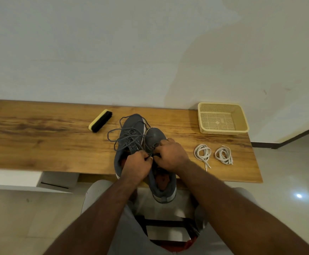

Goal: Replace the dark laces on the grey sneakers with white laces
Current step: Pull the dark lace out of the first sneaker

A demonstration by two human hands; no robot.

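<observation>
Two grey sneakers lie side by side at the wooden table's front edge. The left sneaker (131, 131) has loose dark laces (121, 138) spilling over its top. The right sneaker (156, 138) has its heel past the table edge. My left hand (138, 166) pinches a dark lace end over the right sneaker's eyelets. My right hand (170, 153) rests curled on the right sneaker's upper, gripping it near the lace holes. Two coiled white laces (202, 152) (223, 155) lie to the right of the shoes.
A yellow-backed shoe brush (100, 120) lies behind the shoes to the left. A cream plastic basket (222, 117) stands at the table's far right corner against the wall. The table (39, 140) ends just right of the white laces.
</observation>
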